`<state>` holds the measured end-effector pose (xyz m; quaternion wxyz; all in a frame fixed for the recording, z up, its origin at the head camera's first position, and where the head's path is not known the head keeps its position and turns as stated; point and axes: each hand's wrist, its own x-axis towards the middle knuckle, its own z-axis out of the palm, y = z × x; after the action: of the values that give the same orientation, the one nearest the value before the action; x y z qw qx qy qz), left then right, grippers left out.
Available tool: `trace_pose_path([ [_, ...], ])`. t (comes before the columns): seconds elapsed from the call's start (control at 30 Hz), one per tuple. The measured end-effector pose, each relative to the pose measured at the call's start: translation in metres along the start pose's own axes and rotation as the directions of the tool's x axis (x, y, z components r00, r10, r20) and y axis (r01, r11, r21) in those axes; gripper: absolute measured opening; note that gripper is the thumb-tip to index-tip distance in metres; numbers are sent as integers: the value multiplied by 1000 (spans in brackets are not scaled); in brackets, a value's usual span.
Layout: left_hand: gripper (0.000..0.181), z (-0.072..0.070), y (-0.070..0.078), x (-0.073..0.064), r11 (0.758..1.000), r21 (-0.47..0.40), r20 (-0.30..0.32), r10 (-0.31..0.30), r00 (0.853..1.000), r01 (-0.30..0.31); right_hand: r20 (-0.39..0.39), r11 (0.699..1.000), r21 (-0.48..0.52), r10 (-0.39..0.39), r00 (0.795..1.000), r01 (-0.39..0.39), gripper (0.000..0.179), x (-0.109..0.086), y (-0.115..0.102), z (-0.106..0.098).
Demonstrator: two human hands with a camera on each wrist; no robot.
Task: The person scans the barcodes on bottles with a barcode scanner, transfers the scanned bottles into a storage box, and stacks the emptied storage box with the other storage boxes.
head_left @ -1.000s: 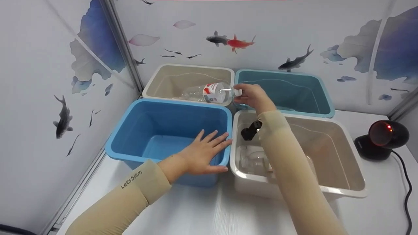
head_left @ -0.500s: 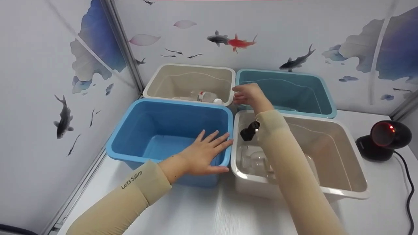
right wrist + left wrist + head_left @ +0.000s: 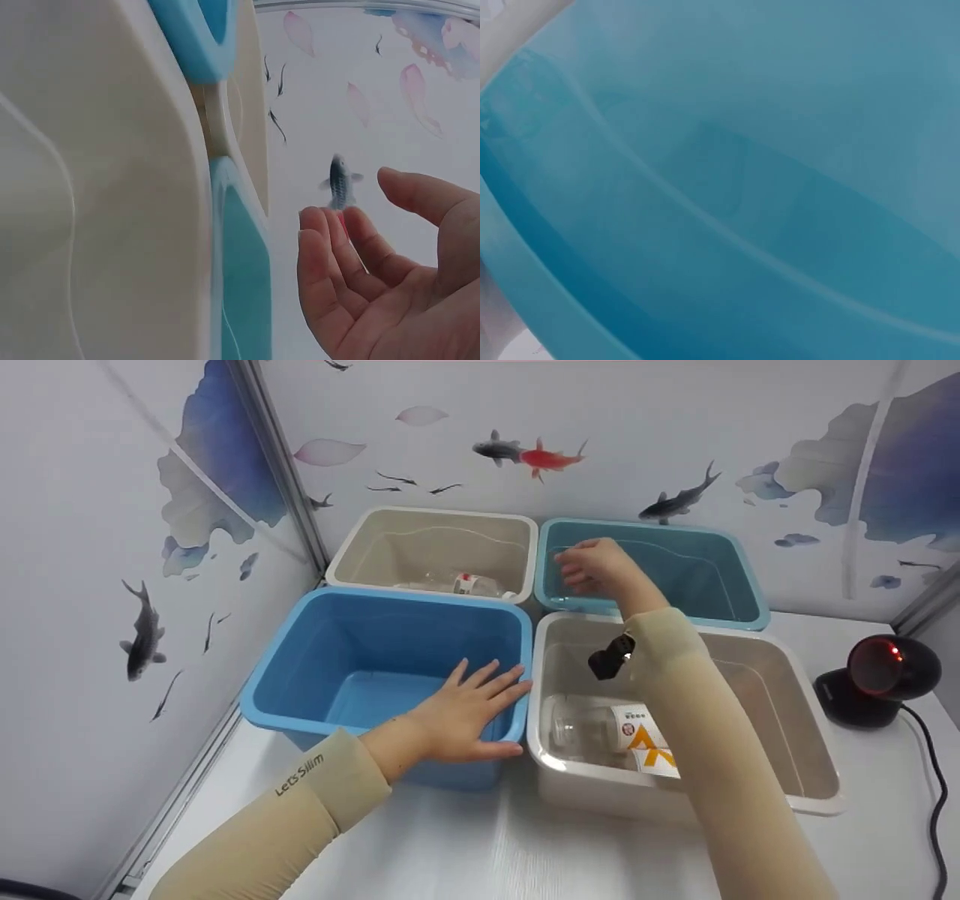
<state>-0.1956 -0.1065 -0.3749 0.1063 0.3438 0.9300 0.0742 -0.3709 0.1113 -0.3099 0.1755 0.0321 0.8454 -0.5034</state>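
Observation:
My left hand point(image 3: 466, 721) lies with spread fingers across the right rim of the blue bin point(image 3: 292, 712) at the front left. Over the teal bin point(image 3: 712, 577) at the back right, my right hand point(image 3: 596, 566) hangs with loosely bent fingers and holds nothing; the right wrist view also shows the palm and bare fingers. A clear plastic bottle point(image 3: 478, 584) with a red and white label lies in the beige back-left bin point(image 3: 442, 519). Clear bottles point(image 3: 585, 727) with white and orange labels lie in the front-right bin point(image 3: 799, 802), partly covered by my right forearm.
A black scanner-like device point(image 3: 874, 679) with a red light stands at the right, its cable point(image 3: 936, 795) running toward the front. Walls with fish pictures close off the back and left. A dark wrist camera point(image 3: 611, 656) sticks out from the right sleeve.
My right hand let go of the labelled bottle, which dropped into the back-left bin. The hand then moved right, over the teal bin. My left hand stays in place.

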Motion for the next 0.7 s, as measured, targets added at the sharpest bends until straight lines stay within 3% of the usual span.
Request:
trace_pose_path([
  [0.27,80,0,-1,-1,1000,-14,-10,4,1000,-4,121,966,-208,-133,984,156,40,-17,12,-27],
  [0.5,81,0,-1,-2,1000,-15,-11,8,1000,-8,309,886,-330,-226,924,327,39,-27,28,-43],
  [0.7,80,2,0,0,1000,-2,-11,16,1000,-16,448,831,-413,-172,878,373,41,-35,43,-52],
])
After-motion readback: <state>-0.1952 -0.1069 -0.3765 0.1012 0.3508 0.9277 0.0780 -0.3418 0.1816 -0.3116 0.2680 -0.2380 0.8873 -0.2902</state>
